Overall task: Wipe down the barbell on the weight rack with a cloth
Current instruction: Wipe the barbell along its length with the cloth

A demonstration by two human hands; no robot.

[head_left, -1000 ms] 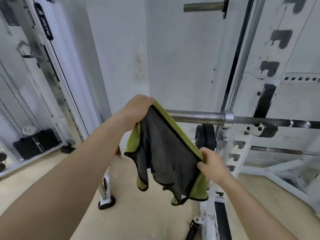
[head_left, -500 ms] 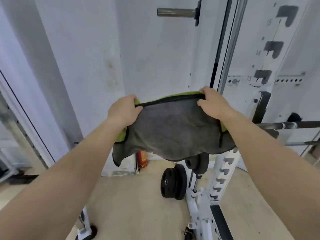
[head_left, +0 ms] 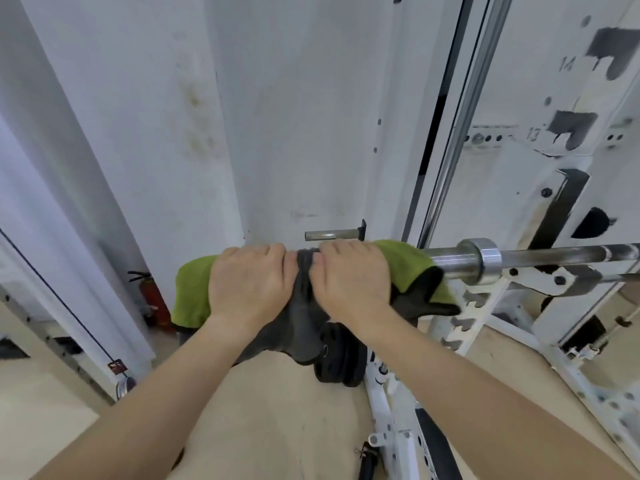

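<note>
My left hand (head_left: 249,285) and right hand (head_left: 349,282) squeeze the cloth (head_left: 194,292) round the barbell (head_left: 453,261); I think it might bunch and slip.

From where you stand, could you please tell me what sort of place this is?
Most likely a gym's free-weights area: a steel barbell rests on a white rack with numbered slots, and black weight plates sit low beside its base. A cloth is draped over the bar's end.
</note>
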